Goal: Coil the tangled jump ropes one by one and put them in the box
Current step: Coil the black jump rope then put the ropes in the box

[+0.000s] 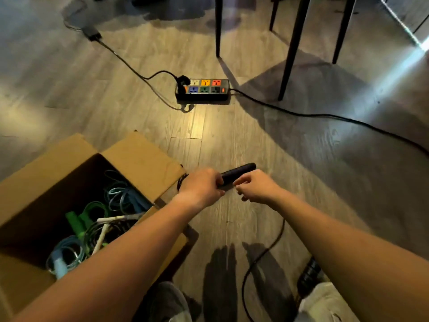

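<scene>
- Black jump rope (243,284): we hold one end of it over the wood floor (301,159), just past the right-hand flap of the cardboard box (144,156).
- Its handle (240,171) lies with its long axis slanting from near-left to far-right. The free end points away from us, toward the chair legs (290,54).
- Our left hand (200,188) is wrapped round the handle's near end, and a few dark loops (182,180) show at its left side.
- Our right hand (256,187) sits just beside the left with fingers curled. We cannot tell whether it pinches anything.
- The cord trails from under the right forearm toward us, and a second handle (310,273) lies by our right knee.
- Inside the box lie green ropes (79,219) and blue ropes (120,194).
- A power strip (202,90) sits well beyond the hands.
</scene>
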The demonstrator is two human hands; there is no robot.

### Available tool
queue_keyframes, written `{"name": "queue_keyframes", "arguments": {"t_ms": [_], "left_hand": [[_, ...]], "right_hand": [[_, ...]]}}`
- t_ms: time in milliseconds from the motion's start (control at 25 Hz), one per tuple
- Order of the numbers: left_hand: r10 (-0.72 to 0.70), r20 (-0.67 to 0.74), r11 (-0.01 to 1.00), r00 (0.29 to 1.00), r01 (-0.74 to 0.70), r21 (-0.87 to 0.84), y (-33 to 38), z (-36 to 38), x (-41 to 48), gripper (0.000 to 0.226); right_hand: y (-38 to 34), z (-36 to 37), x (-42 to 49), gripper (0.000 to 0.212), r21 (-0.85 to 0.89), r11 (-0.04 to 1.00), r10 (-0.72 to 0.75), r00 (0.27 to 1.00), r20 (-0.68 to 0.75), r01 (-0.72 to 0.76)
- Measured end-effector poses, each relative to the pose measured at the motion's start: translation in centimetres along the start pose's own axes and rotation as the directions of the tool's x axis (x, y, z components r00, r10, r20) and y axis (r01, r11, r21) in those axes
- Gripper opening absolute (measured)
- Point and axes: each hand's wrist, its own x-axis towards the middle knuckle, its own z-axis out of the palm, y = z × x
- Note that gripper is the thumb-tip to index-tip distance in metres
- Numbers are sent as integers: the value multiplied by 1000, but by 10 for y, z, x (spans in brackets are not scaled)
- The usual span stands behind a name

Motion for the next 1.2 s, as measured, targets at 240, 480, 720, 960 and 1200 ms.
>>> {"name": "queue_keyframes", "arguments": {"t_ms": [240,480,720,960,1200], "left_hand": [[-9,60,998,998,5,60,-5,74,76,70],[-31,115,988,993,13,153,-22,104,113,57],[189,271,981,944,-194,-9,7,68,90,44],[406,3,913,914,-406,-25,63,-63,40,42],[477,-486,848,732,-528,37,161,-206,-58,46]], "right_hand": [[55,8,39,55,-23,999,27,999,-40,-28],[85,8,75,71,-106,993,-52,995,-82,43],[71,-17,52,59,-521,846,-138,990,-12,112],[-11,-102,-48,36,-475,869,-130,990,56,141],[-90,-173,-189,21,148,948,-241,939,-246,282]]}}
